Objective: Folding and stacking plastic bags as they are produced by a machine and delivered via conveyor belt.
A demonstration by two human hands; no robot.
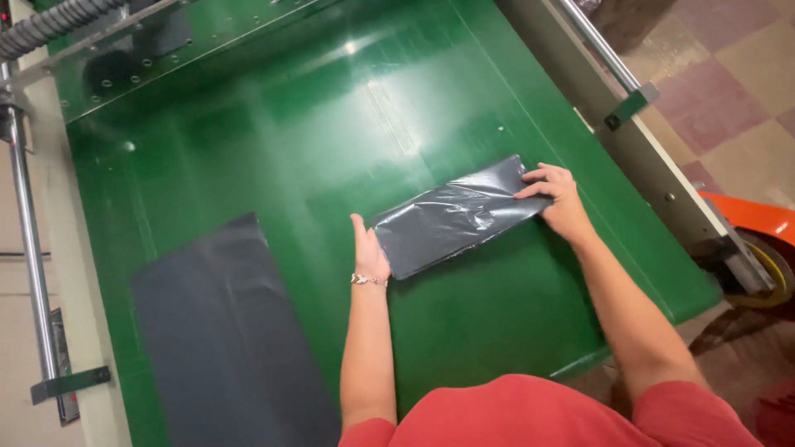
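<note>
A wide green conveyor belt (290,149) fills the view, with bare room above and to the right of the work; its right edge runs along a pale metal side rail (654,157). A large flat dark plastic sheet (224,331) lies at lower left, well apart. Mid-belt lies a folded dark plastic bag (451,217), slanted. The left hand (369,252) stands on edge, open and flat against the bag's near end. The right hand (559,199), fingers spread, presses its far end.

Green table (331,141) open ahead of hands — flat dark sheet (228,331) lower left — rail (604,58) bounds right.
</note>
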